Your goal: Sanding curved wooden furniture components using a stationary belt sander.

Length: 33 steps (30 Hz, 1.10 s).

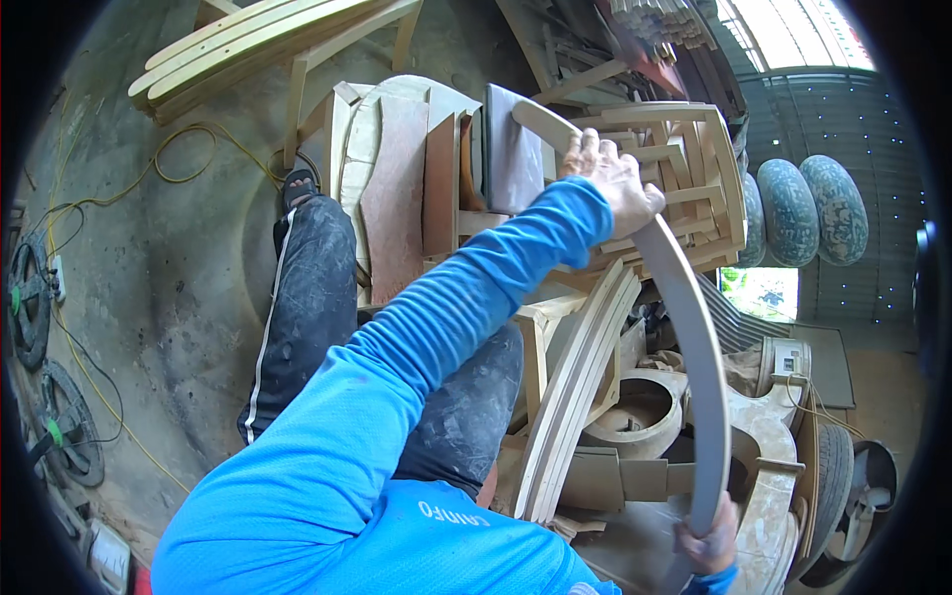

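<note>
Blue sleeve point(397, 397) above dusty concrete floor point(178, 268), stacked curved timber point(575, 387).

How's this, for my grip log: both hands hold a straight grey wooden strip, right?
Not quite: the grey wooden strip is curved, not straight. The head view shows the left hand and the right hand holding it near its two ends.

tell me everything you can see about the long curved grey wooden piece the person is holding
The long curved grey wooden piece is a flat, narrow strip bent in one smooth arc, grey on its face and paler at its upper tip. It runs from upper centre down to lower right. The left hand grips it near the top, the right hand at the bottom end. It passes over a stack of pale curved wooden parts.
</note>
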Motion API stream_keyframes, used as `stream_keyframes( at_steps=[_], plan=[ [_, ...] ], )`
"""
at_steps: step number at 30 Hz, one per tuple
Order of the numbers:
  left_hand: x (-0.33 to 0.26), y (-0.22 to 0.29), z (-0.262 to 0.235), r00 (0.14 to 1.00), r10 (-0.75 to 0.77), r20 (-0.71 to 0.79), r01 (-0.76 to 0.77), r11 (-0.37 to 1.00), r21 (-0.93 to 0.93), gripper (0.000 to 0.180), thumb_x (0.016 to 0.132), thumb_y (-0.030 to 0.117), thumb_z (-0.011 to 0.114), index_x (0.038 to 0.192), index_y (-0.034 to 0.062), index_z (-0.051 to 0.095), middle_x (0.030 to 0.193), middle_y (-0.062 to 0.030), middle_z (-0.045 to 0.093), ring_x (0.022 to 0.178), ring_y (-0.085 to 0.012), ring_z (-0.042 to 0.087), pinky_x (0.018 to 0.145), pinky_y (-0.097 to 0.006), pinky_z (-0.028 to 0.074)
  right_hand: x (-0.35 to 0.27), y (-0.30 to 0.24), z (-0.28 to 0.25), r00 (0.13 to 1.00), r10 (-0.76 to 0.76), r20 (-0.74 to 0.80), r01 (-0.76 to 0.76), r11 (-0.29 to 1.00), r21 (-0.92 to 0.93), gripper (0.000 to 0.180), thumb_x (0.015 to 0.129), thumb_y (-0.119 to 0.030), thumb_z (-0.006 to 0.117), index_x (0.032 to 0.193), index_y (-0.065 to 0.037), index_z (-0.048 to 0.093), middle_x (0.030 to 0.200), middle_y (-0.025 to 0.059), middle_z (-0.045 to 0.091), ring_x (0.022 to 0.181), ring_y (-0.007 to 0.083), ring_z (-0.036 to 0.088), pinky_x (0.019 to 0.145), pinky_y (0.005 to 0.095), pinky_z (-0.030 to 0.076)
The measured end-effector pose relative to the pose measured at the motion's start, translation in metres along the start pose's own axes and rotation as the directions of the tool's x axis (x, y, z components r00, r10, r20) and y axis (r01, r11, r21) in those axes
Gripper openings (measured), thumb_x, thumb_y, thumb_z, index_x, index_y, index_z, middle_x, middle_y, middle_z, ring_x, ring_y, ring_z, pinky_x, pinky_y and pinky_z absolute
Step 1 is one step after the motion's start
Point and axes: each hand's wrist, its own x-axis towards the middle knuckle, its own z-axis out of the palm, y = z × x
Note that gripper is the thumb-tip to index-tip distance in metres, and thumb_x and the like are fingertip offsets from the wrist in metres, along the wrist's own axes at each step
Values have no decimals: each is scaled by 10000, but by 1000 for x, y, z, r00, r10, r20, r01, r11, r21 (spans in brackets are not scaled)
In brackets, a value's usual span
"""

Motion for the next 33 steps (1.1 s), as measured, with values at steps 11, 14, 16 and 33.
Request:
stream_keyframes(
  at_steps=[11, 14, 16, 33],
  plan=[
    [6, -87, 43, 976, 161, -149, -115, 954, 277, 685, 979, 492, 493, 1400, -42, 574, 1601, -256, 359, 1556, -404, 204, 1273, -588, 98, 49, -20, 296, 988, 128, -82, -76, 880, 469, 571, 828, -158, 826, 1263, 22, 501, 918, 267, 704, 875, 428, 746, 705, 467, 576],
    [18, -101, 41, 982, 139, -129, -98, 953, 287, 693, 992, 487, 474, 1440, -38, 534, 1636, -248, 315, 1581, -388, 149, 1281, -584, 69, 70, -22, 309, 986, 50, -161, 28, 891, 452, 606, 828, -161, 827, 1269, 60, 475, 878, 267, 698, 813, 459, 728, 662, 486, 562],
    [40, -114, 32, 988, 99, -116, -53, 935, 349, 699, 988, 491, 488, 1466, -18, 520, 1658, -232, 295, 1583, -375, 157, 1278, -576, 97, 95, -33, 307, 992, 81, -97, -29, 893, 449, 583, 834, -160, 822, 1272, 36, 491, 891, 266, 697, 798, 482, 704, 661, 498, 548],
    [219, -247, -32, 998, -18, -55, 50, 758, 651, 586, 1008, 434, 438, 1506, 134, 511, 1681, -137, 299, 1588, -318, 187, 1266, -609, 147, 278, -118, 301, 976, -89, -199, 178, 853, 490, 463, 893, -195, 766, 1201, -26, 465, 885, 313, 687, 814, 535, 665, 690, 576, 539]
  ],
)
